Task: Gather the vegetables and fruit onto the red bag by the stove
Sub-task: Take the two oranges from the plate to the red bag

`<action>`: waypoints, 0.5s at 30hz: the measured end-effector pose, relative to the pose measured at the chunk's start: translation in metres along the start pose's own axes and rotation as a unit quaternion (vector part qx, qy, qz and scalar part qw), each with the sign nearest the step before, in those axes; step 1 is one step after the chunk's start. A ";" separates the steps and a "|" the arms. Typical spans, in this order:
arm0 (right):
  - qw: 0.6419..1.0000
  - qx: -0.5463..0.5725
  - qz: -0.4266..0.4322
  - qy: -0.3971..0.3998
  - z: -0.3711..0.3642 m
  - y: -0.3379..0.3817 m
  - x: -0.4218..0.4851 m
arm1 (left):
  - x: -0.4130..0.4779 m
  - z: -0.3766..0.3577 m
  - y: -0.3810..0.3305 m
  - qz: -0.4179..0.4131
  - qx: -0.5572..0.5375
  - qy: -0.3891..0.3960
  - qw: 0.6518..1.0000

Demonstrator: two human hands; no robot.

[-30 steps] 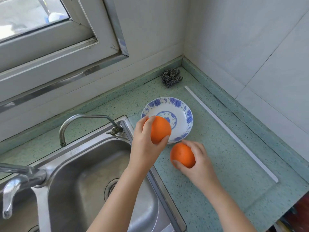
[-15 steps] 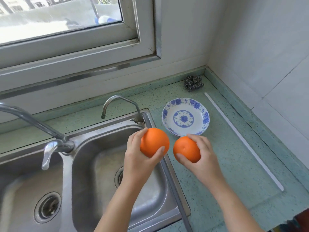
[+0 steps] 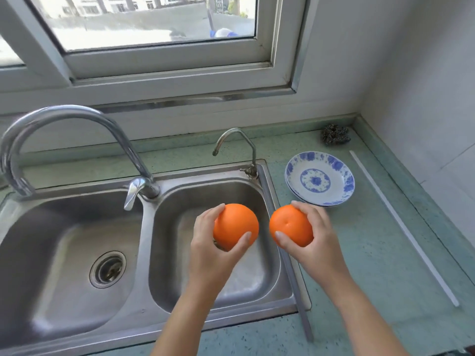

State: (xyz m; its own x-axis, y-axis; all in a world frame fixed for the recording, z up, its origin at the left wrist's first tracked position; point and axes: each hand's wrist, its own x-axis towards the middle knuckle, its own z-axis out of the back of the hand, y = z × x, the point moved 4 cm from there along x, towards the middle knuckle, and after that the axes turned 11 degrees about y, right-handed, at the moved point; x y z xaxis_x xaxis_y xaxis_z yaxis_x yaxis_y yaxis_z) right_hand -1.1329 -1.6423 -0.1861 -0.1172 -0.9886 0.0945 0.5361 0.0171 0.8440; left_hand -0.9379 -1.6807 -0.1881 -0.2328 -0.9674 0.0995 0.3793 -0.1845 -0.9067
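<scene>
Two oranges are in your hands, one each, held side by side with a narrow gap between them. Your left hand (image 3: 208,250) grips the left orange (image 3: 236,224) from its left and underside: fingers curl over the top, the thumb presses the lower right face. This fruit hangs above the right basin (image 3: 180,278) of the steel sink. Your right hand (image 3: 317,242) grips the right orange (image 3: 289,224) from its right side, fingers over the top and thumb across the lower left, with the dimpled end of the fruit facing you. It sits above the sink's right rim, where steel meets the green countertop (image 3: 372,265). Both forearms rise from the lower edge of the view, converging slightly. Beyond your right hand stands a blue-and-white plate (image 3: 320,178), apart from the fruit.
</scene>
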 end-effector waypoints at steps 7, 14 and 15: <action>0.999 0.001 0.018 0.030 -0.029 0.029 -0.030 | -0.052 0.036 0.013 0.029 0.002 -0.045 0.999; 0.997 -0.002 0.045 0.064 -0.059 0.072 -0.078 | -0.121 0.073 0.012 0.053 -0.009 -0.066 0.996; 0.996 -0.005 0.052 0.071 -0.064 0.079 -0.085 | -0.132 0.079 0.011 0.054 -0.012 -0.070 0.996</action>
State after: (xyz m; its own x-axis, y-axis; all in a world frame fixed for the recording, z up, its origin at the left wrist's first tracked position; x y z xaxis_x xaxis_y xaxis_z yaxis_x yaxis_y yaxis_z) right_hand -1.0273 -1.5662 -0.1611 0.0590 -0.9928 0.1041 0.5476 0.1194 0.8282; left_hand -0.8325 -1.5691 -0.1789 -0.0645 -0.9963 0.0561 0.3741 -0.0762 -0.9243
